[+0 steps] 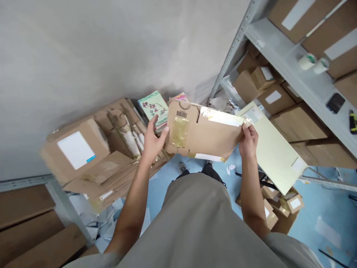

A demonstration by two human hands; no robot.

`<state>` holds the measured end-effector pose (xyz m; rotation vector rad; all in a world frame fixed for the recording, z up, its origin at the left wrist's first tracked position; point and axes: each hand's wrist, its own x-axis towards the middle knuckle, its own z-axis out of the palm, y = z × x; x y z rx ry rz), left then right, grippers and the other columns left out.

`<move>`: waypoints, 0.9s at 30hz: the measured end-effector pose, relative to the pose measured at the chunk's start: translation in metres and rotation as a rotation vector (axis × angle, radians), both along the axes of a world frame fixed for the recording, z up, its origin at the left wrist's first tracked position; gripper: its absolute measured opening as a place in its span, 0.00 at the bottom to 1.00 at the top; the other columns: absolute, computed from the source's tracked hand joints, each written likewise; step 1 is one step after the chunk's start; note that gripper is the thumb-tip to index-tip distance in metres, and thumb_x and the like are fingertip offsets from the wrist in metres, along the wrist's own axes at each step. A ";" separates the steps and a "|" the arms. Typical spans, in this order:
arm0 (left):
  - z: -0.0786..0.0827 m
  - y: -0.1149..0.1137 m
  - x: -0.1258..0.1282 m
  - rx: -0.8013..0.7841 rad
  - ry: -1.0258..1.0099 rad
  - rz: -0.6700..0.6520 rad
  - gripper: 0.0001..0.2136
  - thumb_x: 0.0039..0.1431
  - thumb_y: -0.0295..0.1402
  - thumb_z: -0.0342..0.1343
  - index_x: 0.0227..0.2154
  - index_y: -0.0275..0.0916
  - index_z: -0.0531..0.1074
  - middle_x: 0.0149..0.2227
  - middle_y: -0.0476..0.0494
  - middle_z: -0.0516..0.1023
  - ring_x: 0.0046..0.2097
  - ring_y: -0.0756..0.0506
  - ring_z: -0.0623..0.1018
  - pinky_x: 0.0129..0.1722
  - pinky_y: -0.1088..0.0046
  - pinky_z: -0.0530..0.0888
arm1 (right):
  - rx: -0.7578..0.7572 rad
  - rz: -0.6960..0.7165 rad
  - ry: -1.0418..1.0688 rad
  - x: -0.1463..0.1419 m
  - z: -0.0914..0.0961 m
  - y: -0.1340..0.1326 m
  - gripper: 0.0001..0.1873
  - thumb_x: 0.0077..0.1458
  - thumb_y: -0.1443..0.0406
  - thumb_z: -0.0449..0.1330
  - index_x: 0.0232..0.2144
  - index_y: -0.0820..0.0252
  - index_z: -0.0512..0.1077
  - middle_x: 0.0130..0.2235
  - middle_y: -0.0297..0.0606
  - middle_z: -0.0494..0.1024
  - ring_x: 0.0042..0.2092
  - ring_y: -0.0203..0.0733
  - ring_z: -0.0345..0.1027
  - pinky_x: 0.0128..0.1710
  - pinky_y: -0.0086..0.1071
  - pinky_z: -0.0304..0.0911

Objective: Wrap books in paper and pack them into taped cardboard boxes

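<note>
The person holds a flattened cardboard box [208, 137] in front of their chest, above their grey shirt [195, 223] and over the blue floor [320, 208]. It is tilted, with the side toward the person facing up. This side shows a barcode sticker near its upper left corner, a patch of clear tape below that, and a shiny strip of tape along its top edge.

The left hand [152, 139] grips the left edge of the cardboard box, with the thumb pressed on the near face and the other fingers [155, 120] curled behind it. The right hand [248, 141] is closed on the upper right corner, its fingers [245, 127] pinching the taped end.

Left of the cardboard box lies a loose pile of brown cartons [111, 163], one bearing a white label [76, 149]. Just behind the cardboard box's upper left corner is a book with a green cover [153, 105]. Behind its right end a pale green board [273, 152] leans. Beyond that board stands a metal shelf [281, 52] loaded with more brown cartons. On the shelf, up and to the right of the cardboard box, sit two rolls of tape [307, 61], a dark phone [335, 103] and a yellow-and-black tool [353, 121]. Lower right of the cardboard box, several small parcels [291, 204] lie on the floor.
</note>
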<state>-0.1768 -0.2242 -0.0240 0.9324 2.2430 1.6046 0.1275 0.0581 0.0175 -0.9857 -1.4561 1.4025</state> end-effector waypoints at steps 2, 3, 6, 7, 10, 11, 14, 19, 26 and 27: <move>0.003 0.042 0.014 0.069 -0.123 -0.150 0.40 0.71 0.63 0.66 0.74 0.42 0.71 0.73 0.26 0.79 0.74 0.30 0.80 0.76 0.44 0.76 | -0.006 -0.069 0.013 0.035 0.002 0.009 0.24 0.63 0.41 0.73 0.43 0.53 0.79 0.42 0.36 0.83 0.44 0.45 0.77 0.48 0.36 0.71; 0.004 0.062 0.024 0.090 -0.183 -0.226 0.40 0.69 0.64 0.67 0.72 0.42 0.73 0.68 0.27 0.83 0.69 0.31 0.84 0.72 0.44 0.79 | -0.008 -0.101 0.012 0.051 0.002 0.014 0.24 0.63 0.41 0.73 0.43 0.52 0.79 0.42 0.36 0.83 0.44 0.45 0.77 0.48 0.36 0.71; 0.005 0.121 0.060 0.113 -0.316 -0.376 0.36 0.65 0.61 0.72 0.65 0.42 0.77 0.59 0.31 0.89 0.61 0.33 0.89 0.65 0.48 0.84 | -0.009 -0.175 0.002 0.100 -0.002 0.035 0.26 0.63 0.39 0.73 0.45 0.52 0.80 0.44 0.37 0.84 0.47 0.47 0.78 0.49 0.37 0.72; 0.005 0.140 0.074 0.120 -0.341 -0.397 0.34 0.64 0.60 0.74 0.63 0.42 0.78 0.59 0.32 0.89 0.61 0.33 0.89 0.64 0.49 0.85 | -0.011 -0.194 0.008 0.116 -0.004 0.043 0.26 0.63 0.39 0.73 0.46 0.52 0.80 0.45 0.38 0.85 0.49 0.48 0.79 0.51 0.38 0.73; 0.004 0.197 0.116 0.132 -0.388 -0.425 0.32 0.61 0.59 0.76 0.58 0.41 0.80 0.58 0.32 0.90 0.61 0.33 0.89 0.64 0.52 0.85 | -0.037 -0.243 0.027 0.166 -0.010 0.071 0.27 0.64 0.38 0.73 0.46 0.51 0.80 0.48 0.40 0.87 0.52 0.49 0.80 0.55 0.40 0.75; 0.002 0.216 0.130 0.127 -0.394 -0.434 0.32 0.61 0.59 0.76 0.57 0.41 0.80 0.58 0.32 0.90 0.61 0.33 0.89 0.64 0.52 0.84 | -0.051 -0.251 0.025 0.183 -0.013 0.080 0.27 0.64 0.37 0.72 0.46 0.51 0.80 0.49 0.40 0.87 0.53 0.50 0.81 0.56 0.41 0.76; -0.004 0.273 0.172 0.090 -0.375 -0.472 0.31 0.63 0.61 0.74 0.55 0.41 0.80 0.57 0.33 0.90 0.60 0.34 0.89 0.64 0.54 0.84 | -0.084 -0.255 0.000 0.235 -0.021 0.104 0.30 0.63 0.35 0.72 0.50 0.49 0.80 0.55 0.44 0.88 0.58 0.54 0.82 0.62 0.47 0.76; -0.011 0.354 0.246 0.048 -0.361 -0.564 0.31 0.66 0.61 0.71 0.58 0.42 0.79 0.59 0.34 0.89 0.61 0.35 0.88 0.65 0.56 0.84 | -0.143 -0.285 -0.035 0.311 -0.035 0.131 0.32 0.59 0.40 0.78 0.55 0.51 0.80 0.57 0.47 0.90 0.62 0.57 0.82 0.69 0.52 0.73; -0.021 0.425 0.306 -0.057 -0.381 -0.663 0.36 0.58 0.66 0.75 0.54 0.40 0.81 0.55 0.31 0.91 0.57 0.33 0.90 0.59 0.54 0.87 | -0.152 -0.447 -0.074 0.372 -0.046 0.153 0.29 0.62 0.40 0.76 0.53 0.51 0.79 0.52 0.45 0.90 0.59 0.57 0.83 0.65 0.52 0.75; -0.024 0.434 0.308 -0.067 -0.378 -0.678 0.36 0.58 0.66 0.75 0.53 0.40 0.81 0.55 0.31 0.91 0.56 0.33 0.90 0.59 0.54 0.87 | -0.153 -0.461 -0.080 0.376 -0.048 0.156 0.29 0.62 0.40 0.76 0.53 0.51 0.79 0.51 0.45 0.90 0.58 0.56 0.83 0.64 0.51 0.76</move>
